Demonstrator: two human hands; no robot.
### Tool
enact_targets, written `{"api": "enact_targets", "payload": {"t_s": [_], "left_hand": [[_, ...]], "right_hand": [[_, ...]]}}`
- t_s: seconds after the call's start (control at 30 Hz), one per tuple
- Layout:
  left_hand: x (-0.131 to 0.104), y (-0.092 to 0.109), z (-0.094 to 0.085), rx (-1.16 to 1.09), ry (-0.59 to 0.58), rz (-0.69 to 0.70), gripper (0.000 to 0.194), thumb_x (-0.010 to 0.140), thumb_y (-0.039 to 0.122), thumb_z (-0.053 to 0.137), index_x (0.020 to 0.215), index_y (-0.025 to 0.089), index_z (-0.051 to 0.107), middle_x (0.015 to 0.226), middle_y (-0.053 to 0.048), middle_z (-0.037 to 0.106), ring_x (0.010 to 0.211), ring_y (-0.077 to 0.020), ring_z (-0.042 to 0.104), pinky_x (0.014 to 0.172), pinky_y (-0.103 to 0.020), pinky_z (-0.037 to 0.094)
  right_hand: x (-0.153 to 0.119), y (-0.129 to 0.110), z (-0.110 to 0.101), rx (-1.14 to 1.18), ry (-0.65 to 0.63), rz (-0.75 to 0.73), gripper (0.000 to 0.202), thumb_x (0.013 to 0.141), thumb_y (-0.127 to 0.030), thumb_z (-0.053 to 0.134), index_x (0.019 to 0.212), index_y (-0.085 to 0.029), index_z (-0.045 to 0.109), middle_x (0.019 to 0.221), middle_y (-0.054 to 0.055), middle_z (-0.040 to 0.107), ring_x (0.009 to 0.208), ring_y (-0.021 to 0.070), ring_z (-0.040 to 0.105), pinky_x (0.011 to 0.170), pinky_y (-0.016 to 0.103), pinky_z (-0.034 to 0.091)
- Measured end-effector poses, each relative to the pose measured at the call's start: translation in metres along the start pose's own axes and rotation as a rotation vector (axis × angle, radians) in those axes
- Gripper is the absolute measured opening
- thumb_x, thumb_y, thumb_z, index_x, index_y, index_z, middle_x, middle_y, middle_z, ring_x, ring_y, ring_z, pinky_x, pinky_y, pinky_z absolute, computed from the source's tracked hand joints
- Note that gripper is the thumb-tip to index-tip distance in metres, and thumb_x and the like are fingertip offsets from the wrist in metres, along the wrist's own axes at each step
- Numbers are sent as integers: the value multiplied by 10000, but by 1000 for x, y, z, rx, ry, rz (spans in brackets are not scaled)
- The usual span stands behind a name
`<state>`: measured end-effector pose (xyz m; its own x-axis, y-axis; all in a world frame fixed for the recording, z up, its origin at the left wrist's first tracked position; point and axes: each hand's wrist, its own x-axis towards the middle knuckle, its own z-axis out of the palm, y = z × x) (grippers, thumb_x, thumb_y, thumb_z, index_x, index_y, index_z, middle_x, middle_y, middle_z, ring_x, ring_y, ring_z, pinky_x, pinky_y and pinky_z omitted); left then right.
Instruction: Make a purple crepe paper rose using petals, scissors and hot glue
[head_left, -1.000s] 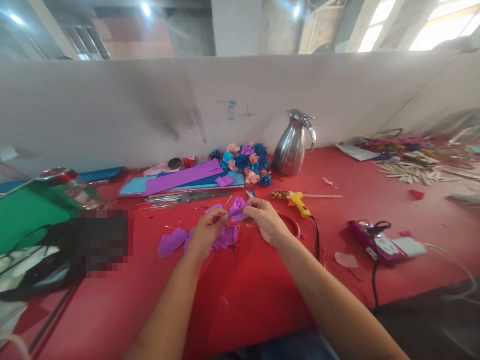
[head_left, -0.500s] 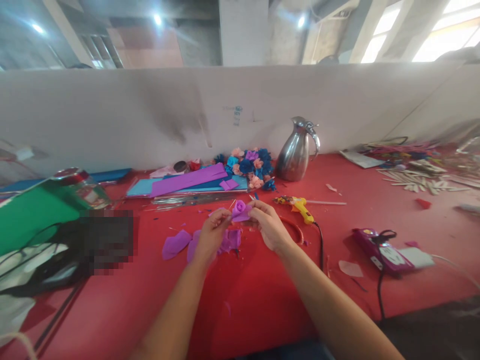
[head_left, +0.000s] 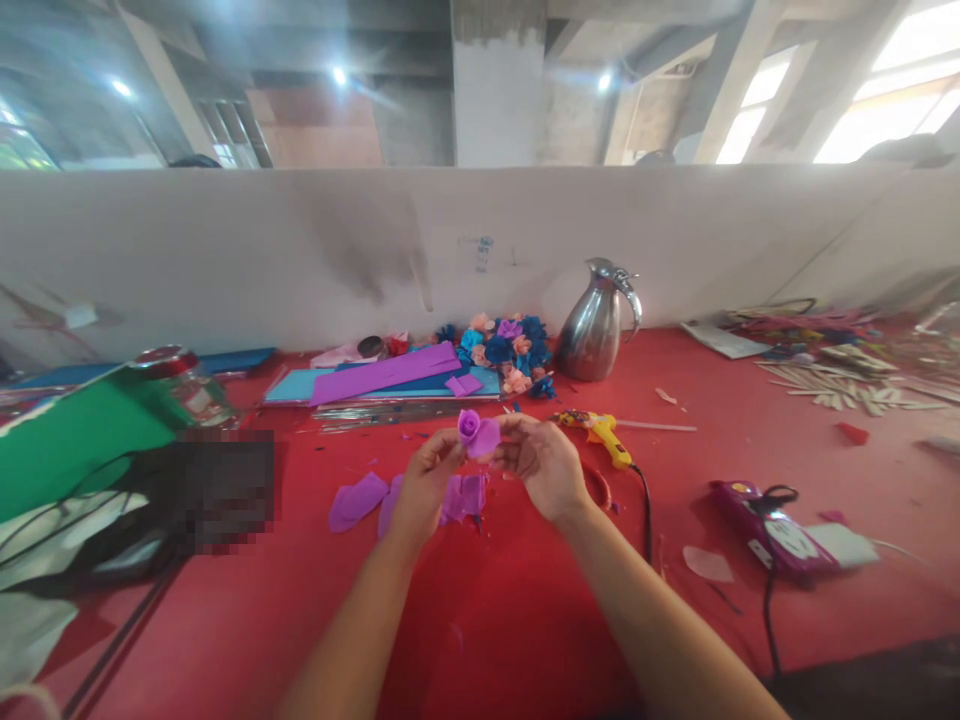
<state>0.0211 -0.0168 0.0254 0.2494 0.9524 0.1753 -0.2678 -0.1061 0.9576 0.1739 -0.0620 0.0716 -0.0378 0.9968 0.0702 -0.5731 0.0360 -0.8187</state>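
A purple paper flower with a tightly rolled centre and one petal spread to the right is held up over the red table. My left hand pinches it at its lower left side, fingers closed. At the right edge of the spread petal, my right hand has its fingers curled against the paper, palm partly showing; the exact fingertip contact is hard to see. Loose purple paper petals lie on the table, partly hidden behind my left hand and wrist.
Beyond my hands are folded purple paper, a cluster of paper flowers and a steel jug. A yellow glue gun with its cord lies to the right, near a purple power strip. A lidded jar stands left.
The flower has turned so that its spread petal faces me more fully, and the fingers of my right hand have loosened from a tight pinch. The whole view has shifted slightly downward.
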Motion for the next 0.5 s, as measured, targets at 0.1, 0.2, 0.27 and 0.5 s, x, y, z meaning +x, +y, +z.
{"api": "enact_targets", "payload": {"t_s": [0.1, 0.2, 0.27, 0.5], "left_hand": [[0, 1, -1, -16, 25, -4, 191, 726, 383, 715, 795, 209, 679, 751, 0, 605, 740, -140, 520, 735, -249, 409], [0, 2, -1, -63, 37, -14, 195, 714, 389, 726, 756, 207, 669, 711, 11, 590, 689, -122, 497, 693, -234, 400], [-1, 5, 1, -113, 29, -30, 201, 705, 390, 735, 767, 209, 673, 723, 11, 602, 682, -117, 499, 687, -234, 406], [-3, 9, 10, -149, -27, -51, 194, 693, 380, 746, 760, 211, 680, 707, 21, 607, 660, -109, 517, 674, -242, 426]], "right_hand": [[0, -2, -1, -10, 27, -15, 372, 717, -511, 499, 822, -194, 662, 830, 63, 702, 640, 189, 656, 586, 288, 466], [2, 4, -1, -93, 52, -43, 231, 677, -384, 641, 822, -207, 671, 754, 18, 690, 569, 141, 625, 585, 260, 457], [4, 11, 0, -181, 42, -68, 190, 651, -310, 708, 809, -207, 685, 701, -1, 679, 558, 126, 611, 599, 251, 463], [8, 25, 2, -310, -24, -170, 214, 663, -380, 749, 797, -215, 725, 656, -1, 667, 590, 148, 598, 655, 293, 492]]}}
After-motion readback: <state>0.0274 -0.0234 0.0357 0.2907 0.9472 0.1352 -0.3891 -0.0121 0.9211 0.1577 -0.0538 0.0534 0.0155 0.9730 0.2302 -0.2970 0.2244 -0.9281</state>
